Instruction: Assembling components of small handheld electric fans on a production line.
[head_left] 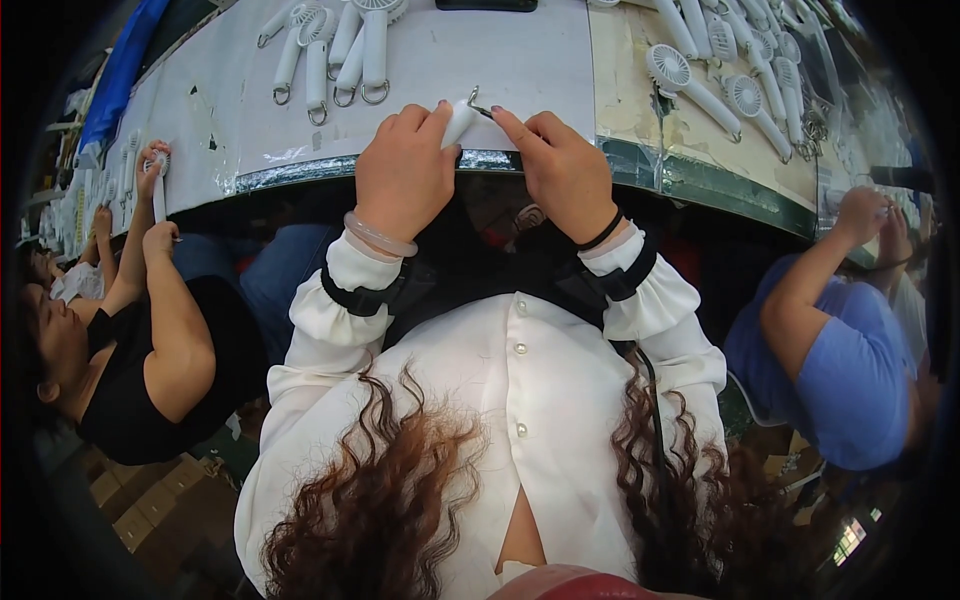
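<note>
white handle (459,122) sits in left hand (405,165), fans (375,50) lying beyond.

A workshop: people (850,370) work along a bench (240,110) strewn with fans (668,68).

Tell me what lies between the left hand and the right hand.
In the head view, a white handle, a small metal clip and a thin dark piece lie between the left hand and the right hand.
</note>
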